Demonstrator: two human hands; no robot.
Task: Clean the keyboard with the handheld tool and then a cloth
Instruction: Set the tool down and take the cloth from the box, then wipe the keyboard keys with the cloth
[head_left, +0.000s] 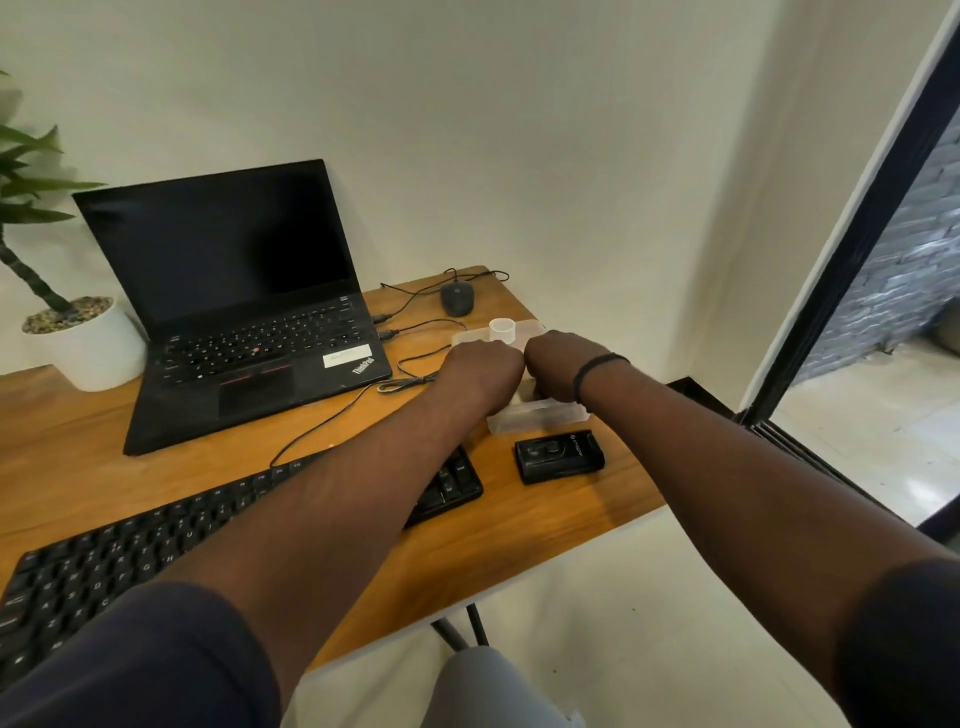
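Wooden counter (545, 525) is carrying a light, rigid, slippery-looking clear box (540, 415) that both my hands, left (480, 366) and right (558, 364), are reaching into, grip state hidden.

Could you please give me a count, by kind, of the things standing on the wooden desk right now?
Laptop: 1
Keyboard: 1
Mouse: 1
Potted plant: 1
Clear plastic box: 1
Small black device: 1
Total: 6

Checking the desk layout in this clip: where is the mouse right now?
In the head view the mouse sits at the far right corner of the wooden desk, right of the laptop and beyond both hands.
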